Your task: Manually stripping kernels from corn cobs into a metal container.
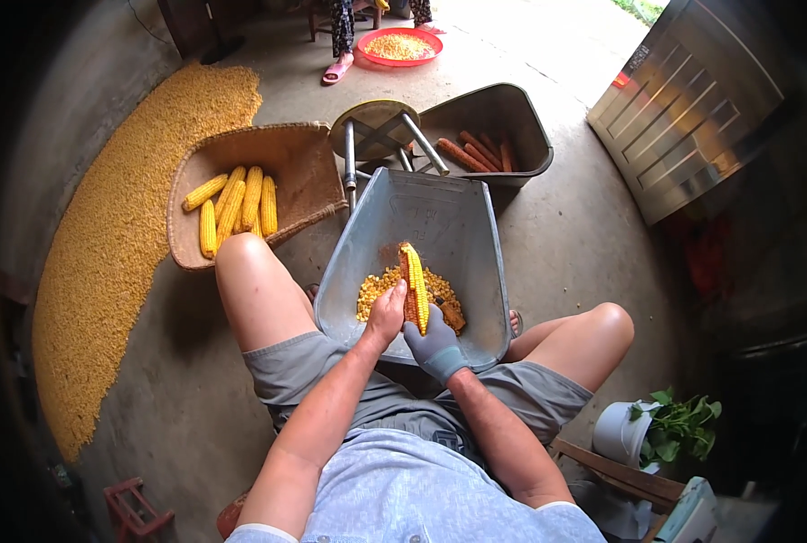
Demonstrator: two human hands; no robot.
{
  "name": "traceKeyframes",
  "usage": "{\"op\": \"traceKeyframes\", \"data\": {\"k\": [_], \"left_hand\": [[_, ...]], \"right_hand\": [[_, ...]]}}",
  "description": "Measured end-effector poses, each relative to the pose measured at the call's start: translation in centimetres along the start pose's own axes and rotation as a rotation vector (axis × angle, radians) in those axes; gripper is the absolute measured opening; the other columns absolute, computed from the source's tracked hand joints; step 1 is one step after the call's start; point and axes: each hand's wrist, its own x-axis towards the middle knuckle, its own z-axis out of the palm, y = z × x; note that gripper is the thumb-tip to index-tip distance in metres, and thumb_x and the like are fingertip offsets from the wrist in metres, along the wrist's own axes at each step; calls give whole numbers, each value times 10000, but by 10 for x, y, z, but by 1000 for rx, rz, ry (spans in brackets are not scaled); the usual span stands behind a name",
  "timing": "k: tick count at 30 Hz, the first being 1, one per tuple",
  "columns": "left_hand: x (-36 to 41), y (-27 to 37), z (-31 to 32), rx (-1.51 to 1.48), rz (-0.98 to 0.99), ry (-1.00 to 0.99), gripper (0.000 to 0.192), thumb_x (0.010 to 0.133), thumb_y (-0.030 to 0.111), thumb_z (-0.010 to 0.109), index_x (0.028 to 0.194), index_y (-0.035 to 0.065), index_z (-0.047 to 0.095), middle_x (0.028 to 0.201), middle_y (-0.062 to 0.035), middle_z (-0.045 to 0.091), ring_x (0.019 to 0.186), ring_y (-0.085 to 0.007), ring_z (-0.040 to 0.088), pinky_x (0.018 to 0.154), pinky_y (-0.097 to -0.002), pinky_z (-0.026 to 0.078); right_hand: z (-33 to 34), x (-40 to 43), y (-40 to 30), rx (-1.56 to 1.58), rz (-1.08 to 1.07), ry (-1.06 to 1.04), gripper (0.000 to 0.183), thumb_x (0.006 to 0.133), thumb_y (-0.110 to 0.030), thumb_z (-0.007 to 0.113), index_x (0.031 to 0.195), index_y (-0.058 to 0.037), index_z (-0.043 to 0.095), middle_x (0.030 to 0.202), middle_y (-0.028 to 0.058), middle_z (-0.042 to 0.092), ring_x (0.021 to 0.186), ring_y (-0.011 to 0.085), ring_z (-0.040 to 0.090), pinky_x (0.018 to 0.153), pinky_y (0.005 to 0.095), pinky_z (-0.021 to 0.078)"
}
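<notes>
A partly shelled ear of corn (416, 285) is held upright and slightly tilted over a grey scoop-shaped bin (437, 197) between my knees. Its left side shows bare reddish cob, while yellow kernel rows remain on the right. My bare left hand (386, 313) grips it from the left, thumb along the bare cob. Wearing a grey glove, my right hand (437, 341) holds the lower end. Loose corn kernels (375, 290) lie in the bin below. Beside the glove rests a brown wooden-looking piece (452, 316) with a dark part, partly hidden; I cannot tell what it is.
Left stands a woven basket (295, 146) of corn ears (230, 203), beside a kernel heap (118, 217). A metal-legged stool (376, 129) touches a dark bin (536, 146) holding bare cobs (475, 153). A person's slippered foot (338, 70) is near a red basin (437, 46). Right: potted plant (682, 424).
</notes>
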Motion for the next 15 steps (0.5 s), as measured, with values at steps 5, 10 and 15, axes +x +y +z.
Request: {"op": "traceKeyframes", "data": {"k": [5,10,15], "left_hand": [[6,-9,-10,302,-155,18,616,923,564,447,874,-29,606,751,-111,621,713,-195,594,671,-336,470],[0,0,-2,206,-111,-27,585,953,518,411,878,-29,606,744,-108,623,692,-195,593,658,-339,468],[3,-11,-4,179,0,91,537,984,450,376,893,-27,606,744,-93,618,710,-187,585,682,-319,466]], "right_hand": [[-1,-5,-9,-148,56,-111,420,816,-298,608,1079,-11,449,944,288,614,871,448,600,748,478,480],[12,-3,16,141,155,-125,465,805,-284,607,1130,5,439,960,276,620,900,428,608,771,457,484],[11,-4,18,223,181,-151,507,796,-291,611,1160,7,422,983,278,618,921,426,606,783,447,486]]}}
